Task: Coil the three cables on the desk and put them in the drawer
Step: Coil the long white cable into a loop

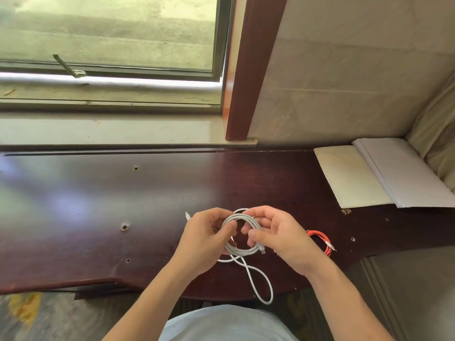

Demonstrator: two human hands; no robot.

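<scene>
- A dark red-brown wooden desk [103,207] is stretching across the view, its glossy top showing several small screw holes and its near edge curving in toward the person.
- A window [108,33] with a dark frame is sitting above the desk's far edge, with a pale stone sill [110,129] lying beneath it and a reddish wooden post [248,70] standing at its right side.
- A stack of white papers [403,173] is lying on the desk's far right corner, partly overlapping a cream-coloured sheet [349,175].
- The left hand [204,239] is hovering over the desk's near middle, its fingers curling around the left side of the white cable [242,236] and gripping the loops.
- The right hand [278,237] is sitting just beside it, thumb and fingertips pinching the same coil on its right side near a connector end.
- The white cable is being held as a round coil between both hands just above the desk, with a loose loop trailing down past the near edge and a small plug showing left of the left hand.
- An orange-red cable [322,242] is lying bundled on the desk just right of the right hand, partly hidden behind it.
</scene>
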